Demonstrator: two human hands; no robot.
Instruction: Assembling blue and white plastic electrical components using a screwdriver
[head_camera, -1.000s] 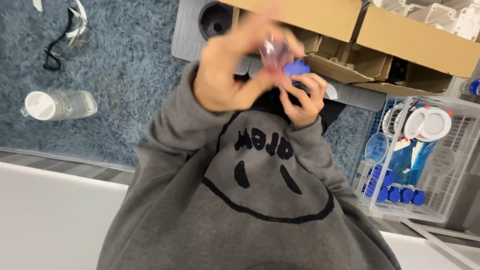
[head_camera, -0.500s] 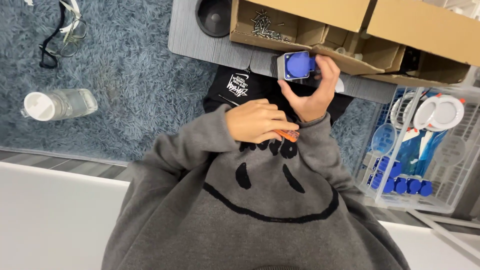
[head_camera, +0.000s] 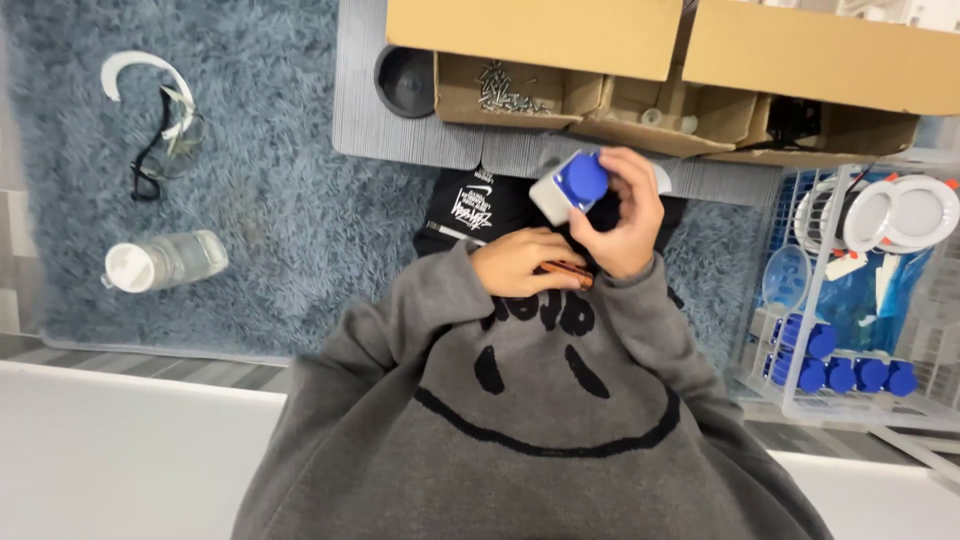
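far left on the blue shaggy rug (head_camera: 280, 200) lie a pair of safety glasses with a white strap (head_camera: 160, 120) and, below them, a clear plastic bottle (head_camera: 165, 262) on its side, its white cap pointing left. further right, a grey mat (head_camera: 400, 140) carries a round black cup-like part (head_camera: 405, 80) and open cardboard boxes (head_camera: 560, 60), one holding small screws. in the middle, above the grey sweatshirt (head_camera: 540, 420) with a black smile pattern, the left hand (head_camera: 525, 265) is curled with its fingers pressed together around a slim orange-brown tool (head_camera: 568, 270) that lies roughly level. just right of it and slightly higher, the right hand (head_camera: 625, 225) grips a small grey block with a round blue cap (head_camera: 570, 185), fingers wrapped behind it and the thumb on its side; the block is held in the air in front of the boxes, tilted, blue face toward the camera. at far right stands a wire basket (head_camera: 790, 400) with more blue-capped parts along its bottom, blue plastic bags and white round ring fittings (head_camera: 905, 210) at its top.
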